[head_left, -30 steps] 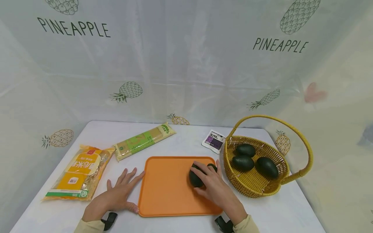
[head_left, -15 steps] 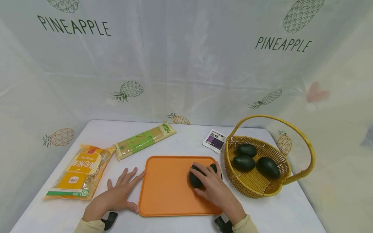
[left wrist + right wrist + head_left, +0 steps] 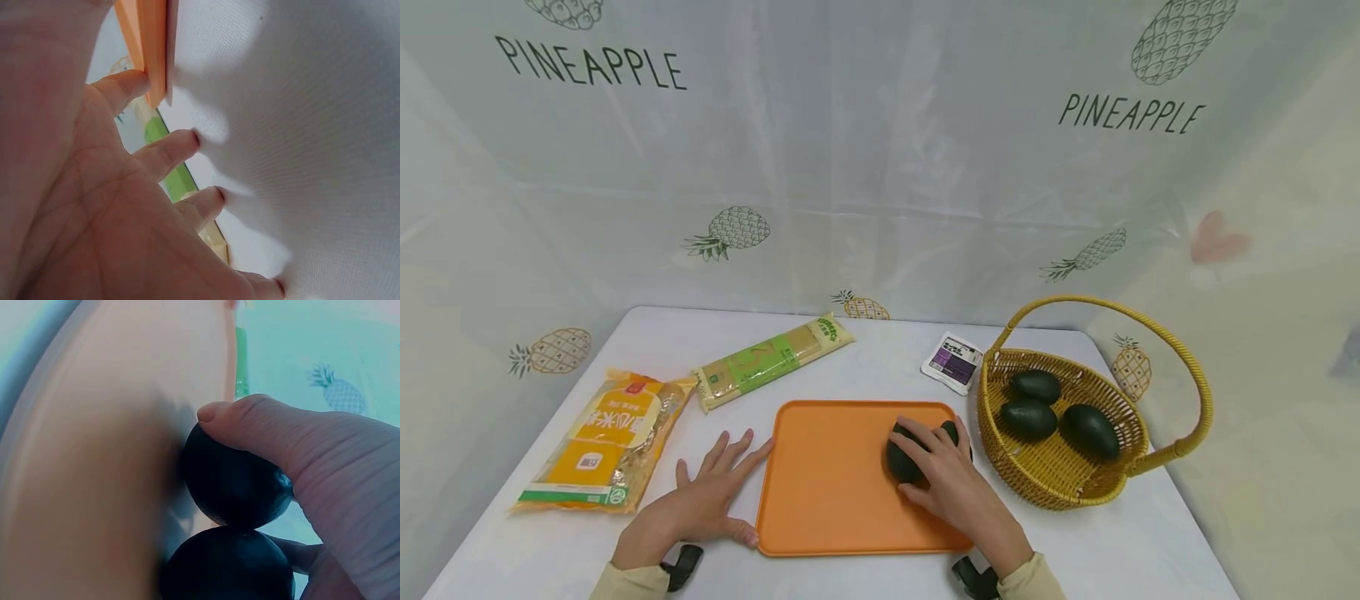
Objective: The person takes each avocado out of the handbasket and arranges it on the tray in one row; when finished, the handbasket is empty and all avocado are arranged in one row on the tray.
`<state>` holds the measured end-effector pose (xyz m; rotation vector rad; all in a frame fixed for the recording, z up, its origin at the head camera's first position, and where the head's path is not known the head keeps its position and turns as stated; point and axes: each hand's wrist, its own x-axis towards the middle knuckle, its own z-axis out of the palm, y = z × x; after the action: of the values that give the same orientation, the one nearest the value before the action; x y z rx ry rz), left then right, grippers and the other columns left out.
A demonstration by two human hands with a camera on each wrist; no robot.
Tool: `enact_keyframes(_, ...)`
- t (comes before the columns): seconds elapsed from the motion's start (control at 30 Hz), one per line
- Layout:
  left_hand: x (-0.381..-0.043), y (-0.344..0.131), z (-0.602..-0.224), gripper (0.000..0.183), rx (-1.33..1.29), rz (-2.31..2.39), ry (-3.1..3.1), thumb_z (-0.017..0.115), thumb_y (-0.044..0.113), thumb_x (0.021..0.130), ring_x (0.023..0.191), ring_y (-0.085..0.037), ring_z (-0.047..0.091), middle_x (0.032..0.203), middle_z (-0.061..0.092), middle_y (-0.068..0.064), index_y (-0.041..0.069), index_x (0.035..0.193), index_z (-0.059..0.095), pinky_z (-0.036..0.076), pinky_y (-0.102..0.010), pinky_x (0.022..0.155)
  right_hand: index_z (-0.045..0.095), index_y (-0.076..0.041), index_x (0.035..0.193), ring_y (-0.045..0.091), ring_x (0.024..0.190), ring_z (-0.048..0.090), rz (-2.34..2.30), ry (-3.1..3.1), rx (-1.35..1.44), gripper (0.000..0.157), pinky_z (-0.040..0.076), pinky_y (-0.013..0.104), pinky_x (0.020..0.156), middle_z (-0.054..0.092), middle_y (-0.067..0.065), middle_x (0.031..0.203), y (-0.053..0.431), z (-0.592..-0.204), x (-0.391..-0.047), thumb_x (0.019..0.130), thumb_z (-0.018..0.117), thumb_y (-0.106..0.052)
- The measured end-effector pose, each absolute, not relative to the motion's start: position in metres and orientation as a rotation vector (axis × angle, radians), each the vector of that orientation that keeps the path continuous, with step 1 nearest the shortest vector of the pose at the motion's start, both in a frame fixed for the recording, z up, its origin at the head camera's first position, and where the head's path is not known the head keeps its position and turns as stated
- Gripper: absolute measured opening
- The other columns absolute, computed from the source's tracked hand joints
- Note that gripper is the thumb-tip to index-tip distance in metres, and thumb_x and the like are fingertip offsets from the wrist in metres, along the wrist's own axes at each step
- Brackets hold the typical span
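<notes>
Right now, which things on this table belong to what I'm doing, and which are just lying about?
Likely part of the job:
- two dark green fruits, held by your right fingers
- orange tray, your left fingers at its edge
- probably the wicker basket, holding three similar fruits

Apparently just lying about:
- yellow-orange bag
- long green-labelled packet
- purple-and-white sachet

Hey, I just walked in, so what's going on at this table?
At a white table, a person's right hand grips two dark green, oval, avocado-like fruits at the right end of an orange rectangular tray. The left hand, fingers spread, touches the tray's left edge. Three more such fruits lie in the yellow woven basket with a hoop handle, to the right.
</notes>
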<state>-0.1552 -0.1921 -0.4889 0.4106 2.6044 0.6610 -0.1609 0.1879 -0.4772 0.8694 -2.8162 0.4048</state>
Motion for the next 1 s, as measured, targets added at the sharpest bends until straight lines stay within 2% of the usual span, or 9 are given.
enact_keyframes(0.4,-0.155,-0.192,-0.488,0.134,0.409,0.662,2.605,0.095,0.057,0.062,0.161,-0.062,0.000,0.180,0.012,-0.023,0.025,0.171,0.025,-0.004,-0.099,0.104,0.066,-0.021,0.146,0.042,0.135,0.063,0.375,-2.828,0.842,0.071,0.030,0.086,0.116,0.058,0.010,0.157,0.190,-0.474,-0.159,0.082,0.095,-0.035)
enact_keyframes(0.7,-0.153,-0.192,-0.487,0.134,0.421,0.692,2.599,0.095,0.057,0.062,0.160,-0.063,0.000,0.179,0.013,-0.025,0.023,0.171,0.025,-0.005,-0.100,0.103,0.070,-0.022,0.140,0.033,0.132,0.065,0.326,-2.793,0.819,0.066,0.032,0.083,0.117,0.062,0.008,0.153,0.194,-0.468,-0.156,0.081,0.094,-0.040)
enact_keyframes(0.87,-0.153,-0.192,-0.488,0.134,0.428,0.686,2.598,0.094,0.058,0.062,0.160,-0.063,0.000,0.179,0.012,-0.025,0.023,0.171,0.024,-0.006,-0.100,0.103,0.065,-0.022,0.147,0.034,0.133,0.060,0.426,-2.771,0.811,0.075,0.030,0.083,0.119,0.053,0.009,0.162,0.198,-0.456,-0.153,0.081,0.095,-0.038)
enact_keyframes(1.0,-0.154,-0.193,-0.487,0.134,0.424,0.683,2.596,0.094,0.058,0.062,0.160,-0.063,-0.001,0.179,0.011,-0.025,0.023,0.171,0.024,-0.007,-0.099,0.103,0.063,-0.023,0.149,0.035,0.137,0.054,0.449,-2.766,0.805,0.076,0.033,0.078,0.121,0.047,0.008,0.167,0.204,-0.441,-0.149,0.081,0.095,-0.038)
